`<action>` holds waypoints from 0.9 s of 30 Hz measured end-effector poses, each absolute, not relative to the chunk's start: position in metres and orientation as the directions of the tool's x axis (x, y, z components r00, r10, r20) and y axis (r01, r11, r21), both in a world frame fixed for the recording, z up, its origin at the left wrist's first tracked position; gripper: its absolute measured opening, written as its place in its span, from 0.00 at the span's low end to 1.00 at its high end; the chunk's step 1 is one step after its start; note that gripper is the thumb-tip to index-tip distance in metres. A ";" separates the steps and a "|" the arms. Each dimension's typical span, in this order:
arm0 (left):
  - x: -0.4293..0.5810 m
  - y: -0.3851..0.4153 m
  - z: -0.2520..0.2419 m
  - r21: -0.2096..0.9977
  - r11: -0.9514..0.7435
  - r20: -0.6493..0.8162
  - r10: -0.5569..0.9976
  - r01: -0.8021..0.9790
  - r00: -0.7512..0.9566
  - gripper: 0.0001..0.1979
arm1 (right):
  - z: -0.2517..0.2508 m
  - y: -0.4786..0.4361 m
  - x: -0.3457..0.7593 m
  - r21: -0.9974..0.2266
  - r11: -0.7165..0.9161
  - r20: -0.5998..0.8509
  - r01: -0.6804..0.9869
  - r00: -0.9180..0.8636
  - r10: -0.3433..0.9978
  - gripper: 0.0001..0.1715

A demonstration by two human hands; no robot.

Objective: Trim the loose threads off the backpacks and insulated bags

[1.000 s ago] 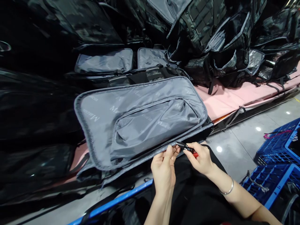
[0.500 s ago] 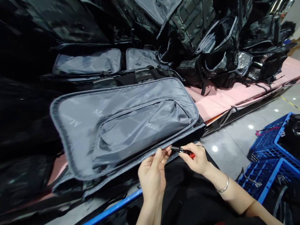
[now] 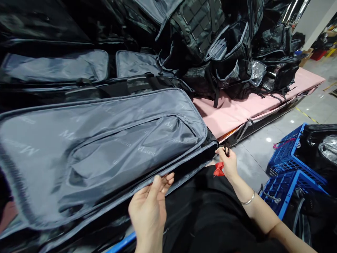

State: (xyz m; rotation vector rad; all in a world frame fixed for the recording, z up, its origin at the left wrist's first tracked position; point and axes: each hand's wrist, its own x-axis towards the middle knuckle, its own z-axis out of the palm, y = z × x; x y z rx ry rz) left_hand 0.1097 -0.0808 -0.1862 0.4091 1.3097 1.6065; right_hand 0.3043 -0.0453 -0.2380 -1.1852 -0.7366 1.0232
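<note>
A bag lies open in front of me, its grey lining printed with pale lettering and its edges bound in grey. My left hand pinches the bound edge of its near side, thumb on top. At the bag's right corner, my right hand is closed round small dark thread snips, mostly hidden by the fingers. A red strip of cloth hangs from that hand. The right fingertips are at the corner's edge; whether they grip it I cannot tell.
More black and camouflage bags are piled behind. They rest on a pink-covered table. Blue crates with black bags inside stand on the floor at the right. A blue bar runs below my left hand.
My right hand has moved away from the left, out to the bag's right corner, with the snips. My left hand still pinches the edge; the view has shifted right.
</note>
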 end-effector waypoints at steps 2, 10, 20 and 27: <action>0.109 -0.082 -0.188 0.881 0.083 -0.321 0.828 -0.466 -0.459 0.17 | -0.235 -0.042 0.298 -0.941 -0.024 -0.128 -0.339 0.289 0.949 0.19; 0.109 -0.082 -0.197 0.888 0.127 -0.344 0.822 -0.443 -0.454 0.15 | -0.231 -0.031 0.290 -0.895 0.016 -0.109 -0.446 0.253 0.961 0.18; 0.079 -0.098 -0.229 0.871 0.291 -0.441 0.820 -0.397 -0.365 0.21 | -0.301 -0.038 0.319 -0.937 0.007 -0.184 -0.350 0.511 0.840 0.18; 0.043 -0.137 -0.277 0.802 0.399 -0.587 0.664 -0.445 -0.463 0.17 | -0.350 -0.041 0.301 -0.923 -0.124 -0.307 -0.365 0.498 0.811 0.21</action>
